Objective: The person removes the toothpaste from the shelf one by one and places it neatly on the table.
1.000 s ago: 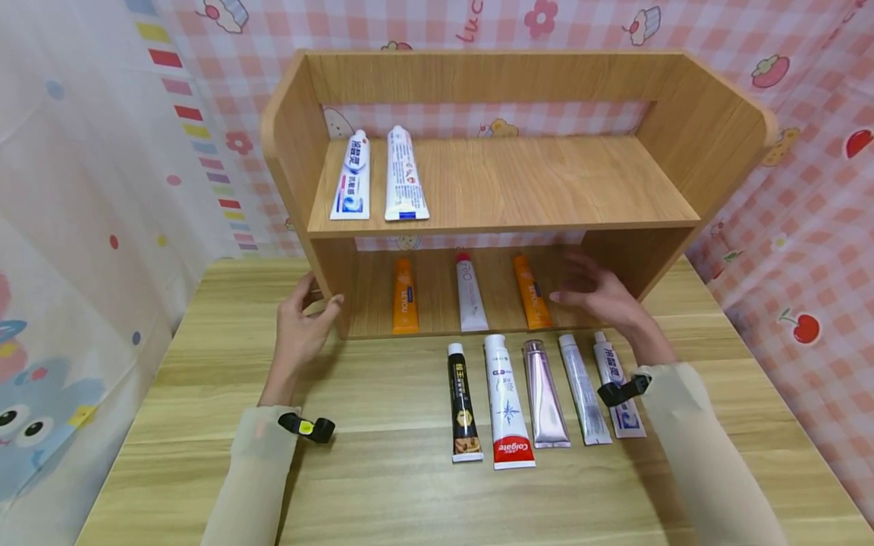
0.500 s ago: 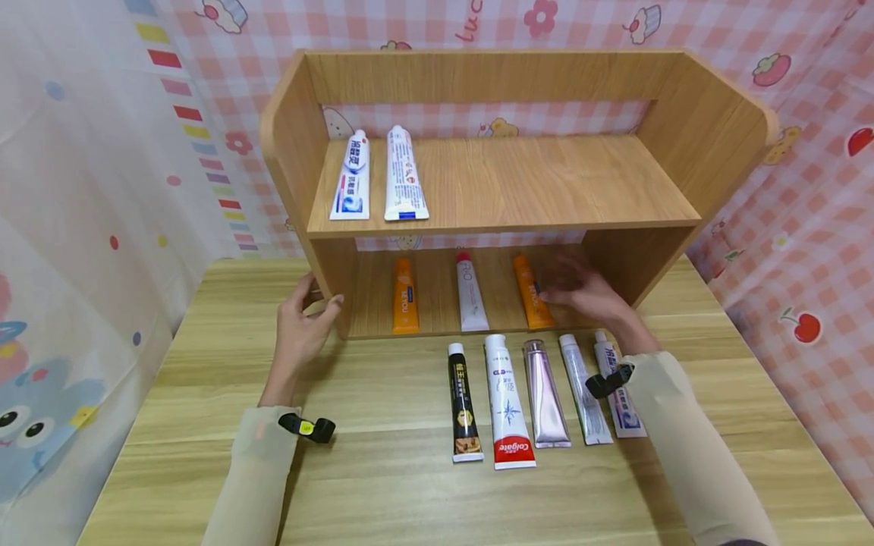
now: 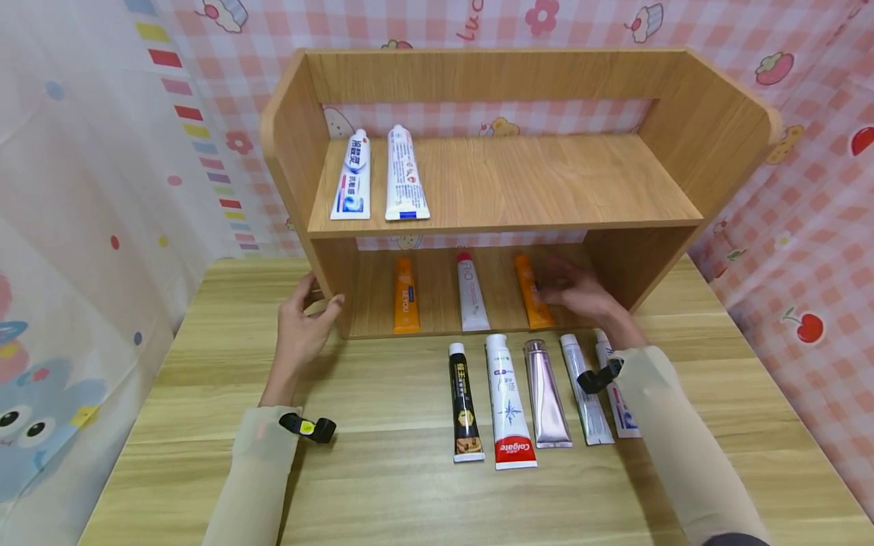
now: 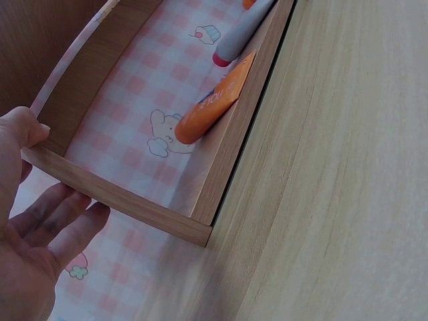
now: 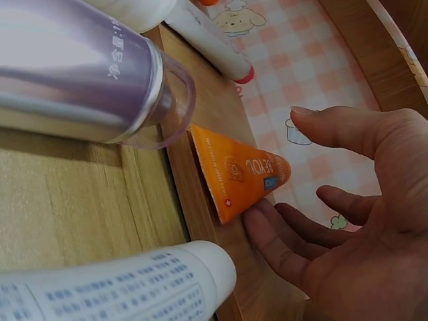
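Note:
The left hand [image 3: 303,326] grips the left side panel [image 4: 124,200] of a two-tier wooden shelf [image 3: 539,182], its thumb inside and its fingers outside. On the lower tier, the right hand [image 3: 580,294] reaches in beside the rightmost orange tube [image 5: 241,175]. Its lower fingertips are right at that tube's edge, while the thumb is spread away above. Left of this tube lie a white tube with a red cap [image 3: 471,296] and another orange tube [image 3: 406,299], all with caps toward the back.
Two white toothpaste tubes lie on the upper tier, including a blue-lettered one [image 3: 352,178]. In front of the shelf are several tubes: a black one [image 3: 465,402], a Colgate tube [image 3: 508,402] and a metallic pink one [image 3: 546,398]. The right forearm partly covers the rightmost tube.
The right hand has moved left to the rightmost orange tube, whose lower end has shifted very slightly right. The left hand stays on the side panel.

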`<control>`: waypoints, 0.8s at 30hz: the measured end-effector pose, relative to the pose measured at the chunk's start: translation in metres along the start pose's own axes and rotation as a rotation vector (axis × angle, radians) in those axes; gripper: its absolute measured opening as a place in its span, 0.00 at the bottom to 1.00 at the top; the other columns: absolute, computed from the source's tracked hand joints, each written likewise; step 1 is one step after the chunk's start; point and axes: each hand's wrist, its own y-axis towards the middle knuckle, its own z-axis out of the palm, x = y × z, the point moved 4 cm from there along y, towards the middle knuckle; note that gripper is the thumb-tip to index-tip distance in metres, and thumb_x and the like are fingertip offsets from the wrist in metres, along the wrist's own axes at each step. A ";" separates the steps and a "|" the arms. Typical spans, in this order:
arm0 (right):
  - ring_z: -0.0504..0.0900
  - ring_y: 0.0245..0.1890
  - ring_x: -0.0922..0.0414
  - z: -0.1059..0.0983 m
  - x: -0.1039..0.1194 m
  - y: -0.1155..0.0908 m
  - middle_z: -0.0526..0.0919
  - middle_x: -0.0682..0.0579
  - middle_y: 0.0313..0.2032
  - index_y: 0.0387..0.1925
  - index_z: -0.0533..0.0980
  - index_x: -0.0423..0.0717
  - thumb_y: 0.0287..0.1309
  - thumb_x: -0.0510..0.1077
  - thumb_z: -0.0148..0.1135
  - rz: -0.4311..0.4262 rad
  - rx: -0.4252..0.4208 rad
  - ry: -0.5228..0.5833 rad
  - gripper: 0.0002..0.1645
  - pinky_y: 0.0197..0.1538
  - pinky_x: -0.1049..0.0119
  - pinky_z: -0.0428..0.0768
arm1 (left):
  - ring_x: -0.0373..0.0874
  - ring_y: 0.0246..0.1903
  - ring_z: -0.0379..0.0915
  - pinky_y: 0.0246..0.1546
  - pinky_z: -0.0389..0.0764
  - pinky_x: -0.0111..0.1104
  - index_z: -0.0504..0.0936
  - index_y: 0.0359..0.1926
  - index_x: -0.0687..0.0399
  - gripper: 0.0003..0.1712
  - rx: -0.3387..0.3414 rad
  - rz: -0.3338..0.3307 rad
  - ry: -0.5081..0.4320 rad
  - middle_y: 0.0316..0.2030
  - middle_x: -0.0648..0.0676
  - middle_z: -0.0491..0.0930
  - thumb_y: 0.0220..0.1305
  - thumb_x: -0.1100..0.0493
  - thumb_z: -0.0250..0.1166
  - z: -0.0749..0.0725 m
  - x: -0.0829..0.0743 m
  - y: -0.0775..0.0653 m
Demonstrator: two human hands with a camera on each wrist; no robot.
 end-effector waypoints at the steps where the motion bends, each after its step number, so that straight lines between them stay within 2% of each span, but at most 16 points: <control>1: 0.64 0.71 0.36 0.001 0.000 0.000 0.62 0.30 0.73 0.82 0.45 0.43 0.64 0.37 0.66 0.006 -0.002 -0.001 0.54 0.74 0.43 0.67 | 0.59 0.56 0.74 0.42 0.81 0.14 0.69 0.72 0.63 0.32 -0.001 -0.001 -0.002 0.57 0.71 0.77 0.68 0.66 0.63 0.000 0.000 0.000; 5: 0.69 0.68 0.38 0.004 -0.001 0.003 0.67 0.31 0.70 0.82 0.46 0.43 0.64 0.37 0.67 0.011 -0.011 -0.003 0.55 0.68 0.54 0.72 | 0.59 0.56 0.75 0.43 0.81 0.14 0.70 0.72 0.62 0.32 -0.007 -0.004 -0.006 0.57 0.71 0.77 0.67 0.66 0.63 0.000 0.001 0.000; 8: 0.73 0.66 0.39 0.005 -0.002 0.004 0.70 0.31 0.69 0.81 0.47 0.42 0.63 0.37 0.67 0.000 -0.025 -0.022 0.54 0.64 0.59 0.75 | 0.58 0.56 0.75 0.43 0.81 0.14 0.69 0.72 0.62 0.32 -0.006 -0.004 0.001 0.57 0.70 0.77 0.68 0.66 0.63 0.000 0.001 0.000; 14: 0.73 0.67 0.38 0.007 -0.003 0.007 0.71 0.32 0.69 0.81 0.49 0.41 0.62 0.38 0.68 0.022 -0.062 -0.061 0.53 0.69 0.50 0.74 | 0.57 0.56 0.74 0.43 0.81 0.15 0.69 0.72 0.62 0.33 0.001 -0.002 -0.002 0.58 0.70 0.77 0.68 0.66 0.63 0.000 0.001 0.000; 21: 0.70 0.69 0.39 0.011 -0.002 0.010 0.70 0.34 0.70 0.78 0.56 0.40 0.61 0.37 0.69 0.058 -0.113 -0.079 0.48 0.72 0.47 0.70 | 0.51 0.55 0.76 0.45 0.83 0.18 0.70 0.73 0.53 0.33 -0.015 0.010 0.002 0.57 0.65 0.79 0.68 0.62 0.65 0.000 0.027 0.008; 24: 0.68 0.69 0.40 0.011 -0.005 0.013 0.69 0.37 0.71 0.77 0.59 0.43 0.62 0.39 0.69 0.083 -0.117 -0.119 0.46 0.75 0.45 0.67 | 0.52 0.56 0.76 0.46 0.83 0.19 0.70 0.73 0.58 0.33 -0.015 -0.007 0.001 0.57 0.67 0.78 0.68 0.64 0.64 0.000 0.015 0.004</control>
